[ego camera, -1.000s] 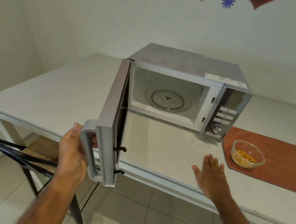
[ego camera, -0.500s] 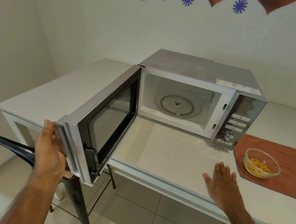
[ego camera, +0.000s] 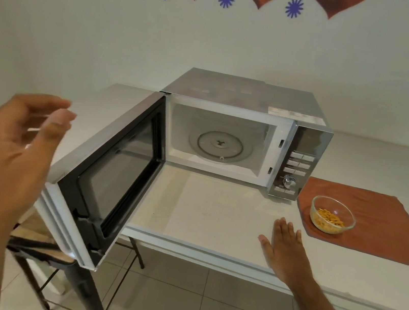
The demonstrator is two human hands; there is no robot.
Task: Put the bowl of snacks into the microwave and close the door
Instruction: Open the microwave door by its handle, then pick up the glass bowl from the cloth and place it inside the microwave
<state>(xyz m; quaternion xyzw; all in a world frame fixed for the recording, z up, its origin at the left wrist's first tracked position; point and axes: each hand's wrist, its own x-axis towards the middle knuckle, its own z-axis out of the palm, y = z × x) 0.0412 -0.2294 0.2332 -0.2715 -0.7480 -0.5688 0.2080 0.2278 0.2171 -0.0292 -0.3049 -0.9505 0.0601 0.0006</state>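
On the microwave (ego camera: 244, 134) no label is legible; left hand (ego camera: 13, 151) and right hand (ego camera: 287, 248) fingers spread, empty.

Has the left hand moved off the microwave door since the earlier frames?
Yes. The left hand has let go of the microwave door and now hangs open, to its left.

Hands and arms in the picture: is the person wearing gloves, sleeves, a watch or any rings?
No. The left hand and the right hand are bare, with no gloves. Both forearms are uncovered as far as the picture shows, so no sleeves appear. No watch, bracelet or ring shows on either one. The left hand is blurred, so a very small thing on it could be missed.
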